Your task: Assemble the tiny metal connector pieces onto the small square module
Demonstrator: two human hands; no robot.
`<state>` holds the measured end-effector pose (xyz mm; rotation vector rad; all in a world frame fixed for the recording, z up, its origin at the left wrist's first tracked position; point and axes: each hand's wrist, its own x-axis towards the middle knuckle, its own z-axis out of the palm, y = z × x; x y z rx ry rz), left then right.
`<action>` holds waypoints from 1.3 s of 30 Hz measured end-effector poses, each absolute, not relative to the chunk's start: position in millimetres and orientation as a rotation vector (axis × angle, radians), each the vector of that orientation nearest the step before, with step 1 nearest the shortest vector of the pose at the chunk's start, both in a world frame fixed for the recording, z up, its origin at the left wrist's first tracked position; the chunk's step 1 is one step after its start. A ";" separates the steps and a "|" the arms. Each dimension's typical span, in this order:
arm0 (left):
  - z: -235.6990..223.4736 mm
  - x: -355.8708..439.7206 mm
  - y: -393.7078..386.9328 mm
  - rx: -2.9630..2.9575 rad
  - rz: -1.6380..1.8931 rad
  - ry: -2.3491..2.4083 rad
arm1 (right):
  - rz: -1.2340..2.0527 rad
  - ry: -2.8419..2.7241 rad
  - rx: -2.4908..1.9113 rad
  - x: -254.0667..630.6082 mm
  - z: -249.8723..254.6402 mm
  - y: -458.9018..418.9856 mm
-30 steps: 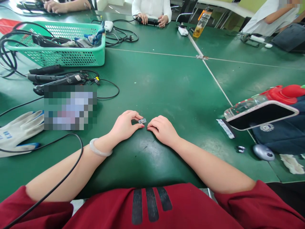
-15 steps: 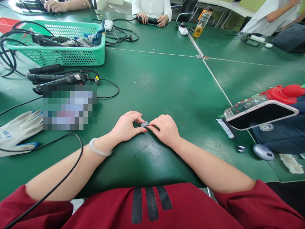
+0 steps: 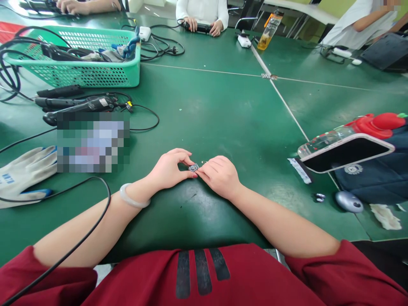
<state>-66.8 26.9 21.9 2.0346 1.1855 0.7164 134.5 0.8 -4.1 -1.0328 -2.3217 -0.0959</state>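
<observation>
Near the table's middle, my left hand (image 3: 172,171) pinches a small dark piece (image 3: 193,167) with a silvery pattern, thumb and forefinger on either side of it; its exact kind is too small to tell. Against its right end, the fingertips of my right hand (image 3: 220,175) are pressed together. Just behind those fingers a tiny pale rectangular frame (image 3: 204,162) sticks out; whether it is gripped I cannot tell. Both hands are low over the green table (image 3: 204,114).
Left: white work glove (image 3: 24,176), blurred-out object (image 3: 92,142), black handheld tools (image 3: 79,104) with cables, green basket (image 3: 95,74). Right: phone (image 3: 347,154) leaning on a red-capped bottle (image 3: 331,138), mouse (image 3: 349,201), dark bag (image 3: 371,182). Other people sit across the table.
My right hand has turned slightly, its fingers closing further over the patterned piece's right end. The small pale frame now shows behind them. My left hand stays nearly still.
</observation>
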 end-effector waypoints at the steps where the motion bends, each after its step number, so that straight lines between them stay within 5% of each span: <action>1: 21.0 -67.1 27.4 1.974 0.720 1.163 | -0.118 -2.318 -1.016 134.6 -3.9 0.5; 32: 19.7 -66.8 30.8 1.584 0.732 0.887 | -0.185 -2.137 -0.750 136.4 5.3 -3.4; 39: 16.6 -67.9 33.7 1.540 0.717 1.038 | 0.077 -2.027 -1.359 146.6 3.3 10.2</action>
